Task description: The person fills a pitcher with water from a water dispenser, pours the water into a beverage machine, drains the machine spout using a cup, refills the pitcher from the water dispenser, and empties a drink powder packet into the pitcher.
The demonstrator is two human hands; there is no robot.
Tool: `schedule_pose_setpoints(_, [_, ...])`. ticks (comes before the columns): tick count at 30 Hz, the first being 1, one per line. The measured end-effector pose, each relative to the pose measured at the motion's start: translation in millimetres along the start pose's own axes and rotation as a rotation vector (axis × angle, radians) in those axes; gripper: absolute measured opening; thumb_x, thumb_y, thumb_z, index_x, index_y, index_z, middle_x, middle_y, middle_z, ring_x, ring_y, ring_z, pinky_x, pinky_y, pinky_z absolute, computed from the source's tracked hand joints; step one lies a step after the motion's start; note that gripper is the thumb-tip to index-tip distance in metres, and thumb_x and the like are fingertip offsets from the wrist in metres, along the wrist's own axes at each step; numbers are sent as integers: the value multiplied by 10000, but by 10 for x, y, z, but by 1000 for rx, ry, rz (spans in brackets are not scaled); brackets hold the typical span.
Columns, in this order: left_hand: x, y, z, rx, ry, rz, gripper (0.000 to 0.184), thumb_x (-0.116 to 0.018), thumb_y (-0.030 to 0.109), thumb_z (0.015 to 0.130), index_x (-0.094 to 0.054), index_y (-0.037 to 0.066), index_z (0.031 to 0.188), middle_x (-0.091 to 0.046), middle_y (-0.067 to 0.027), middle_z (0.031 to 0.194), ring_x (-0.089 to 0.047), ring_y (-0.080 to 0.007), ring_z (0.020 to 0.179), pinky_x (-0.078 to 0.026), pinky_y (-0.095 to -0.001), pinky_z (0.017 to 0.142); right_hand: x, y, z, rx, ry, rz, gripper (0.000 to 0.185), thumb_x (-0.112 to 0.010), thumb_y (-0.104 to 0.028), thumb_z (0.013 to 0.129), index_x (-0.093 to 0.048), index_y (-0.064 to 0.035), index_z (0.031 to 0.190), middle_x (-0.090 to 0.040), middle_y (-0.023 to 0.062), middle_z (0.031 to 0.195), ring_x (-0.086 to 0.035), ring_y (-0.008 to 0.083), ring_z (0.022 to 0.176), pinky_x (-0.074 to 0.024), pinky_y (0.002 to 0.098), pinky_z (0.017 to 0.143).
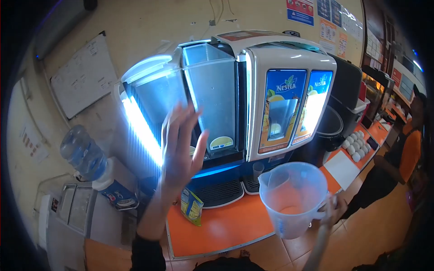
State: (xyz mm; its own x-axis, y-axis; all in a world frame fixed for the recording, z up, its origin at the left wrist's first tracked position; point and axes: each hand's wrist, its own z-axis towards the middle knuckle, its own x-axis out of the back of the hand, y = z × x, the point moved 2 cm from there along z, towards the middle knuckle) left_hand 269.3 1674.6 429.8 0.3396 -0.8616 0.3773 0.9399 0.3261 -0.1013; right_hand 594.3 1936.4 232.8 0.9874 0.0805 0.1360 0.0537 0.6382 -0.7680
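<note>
My left hand (183,144) is raised with its fingers apart, in front of the drink dispenser (253,58); whether it touches the machine I cannot tell. Behind the fingers are two clear tanks, the nearer one a tall clear tank (212,99) with a yellow label low on its front. My right hand (333,210) is wrapped round the handle of a translucent plastic measuring jug (294,185), held upright over the counter's right front edge. The jug looks empty. Below my left hand a yellow-green packet (191,207) stands on the orange counter (226,230).
Black drip trays (220,193) sit under the dispenser, with a small clear cup (257,170) beside them. Eggs (356,145) and a white sheet (342,169) lie further right. A person (398,158) stands at the right. On the left is a water cooler (115,180).
</note>
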Motion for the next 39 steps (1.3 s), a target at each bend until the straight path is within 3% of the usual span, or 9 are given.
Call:
schedule_pose_setpoints(2, [-64, 58, 587, -71, 22, 120, 522, -671, 79, 814, -487, 49, 1302, -490, -141, 1295, -403, -292, 1297, -323, -460, 1079, -231, -38, -219, -185, 105, 68, 343, -647, -81, 830, -406, -68, 586, -312, -67, 576, -285, 50, 543, -205, 249, 483])
schedule_pose_setpoints(5, [-286, -47, 990, -165, 50, 329, 487, -651, 153, 840, -491, 75, 1294, -584, -122, 1204, -491, -271, 1216, -302, -461, 1076, -390, 165, -441, -269, 100, 316, 354, -662, -79, 831, -408, -63, 584, -354, -58, 585, -290, 45, 552, -203, 239, 489])
schedule_pose_setpoints(7, [-366, -78, 1143, -132, -187, 633, 285, -638, 96, 815, -600, 91, 1097, -651, -79, 1070, -581, -209, 1078, -280, -450, 1079, -401, 353, -538, -279, 131, 295, 352, -667, -74, 828, -411, -61, 587, -370, -54, 586, -299, 43, 555, -206, 236, 491])
schedule_pose_setpoints(8, [-356, -107, 1220, -130, -193, 637, 285, -638, 96, 815, -600, 91, 1097, -651, -79, 1070, -581, -209, 1078, -280, -450, 1079, -400, 395, -557, -282, 173, 275, 350, -672, -70, 826, -413, -59, 590, -385, -50, 588, -308, 41, 558, -209, 233, 492])
schedule_pose_setpoints(11, [-341, -155, 1322, -111, -160, 484, 150, -579, -30, 743, -651, 88, 803, -691, -56, 790, -646, -188, 863, -290, -419, 1045, -384, 431, -588, -292, 182, 232, 336, -674, -61, 824, -426, -64, 597, -394, -50, 591, -328, 39, 561, -216, 226, 497])
schedule_pose_setpoints(18, [-396, -170, 1326, 4, -154, 418, 159, -574, -12, 741, -659, 96, 821, -695, -62, 801, -645, -195, 807, -310, -418, 1005, -336, 510, -626, -285, 216, 230, 307, -674, -63, 826, -453, -57, 612, -387, -52, 588, -340, 46, 546, -264, 221, 493])
schedule_pose_setpoints(21, [-422, -182, 1294, -13, -105, 429, 155, -580, -11, 736, -658, 99, 814, -695, -67, 801, -647, -199, 788, -311, -422, 1000, -358, 441, -661, -310, 224, 257, 373, -653, -123, 848, -381, -87, 595, -311, -66, 596, -270, 48, 560, -185, 244, 515])
schedule_pose_setpoints(23, [-427, -183, 1267, -87, -1, 410, 105, -669, 24, 690, -676, 92, 769, -672, -68, 712, -656, -195, 652, -318, -433, 1012, -379, 414, -677, -296, 201, 236, 367, -649, -118, 851, -381, -88, 602, -332, -63, 590, -299, 45, 558, -215, 238, 515])
schedule_pose_setpoints(39, [-423, -154, 1243, -115, 30, 477, 122, -663, 16, 687, -678, 94, 780, -678, -62, 711, -662, -196, 644, -317, -432, 1000, -497, 470, -764, -274, 264, 250, 288, -632, -100, 857, -456, -36, 639, -432, -24, 589, -402, 62, 520, -294, 225, 469])
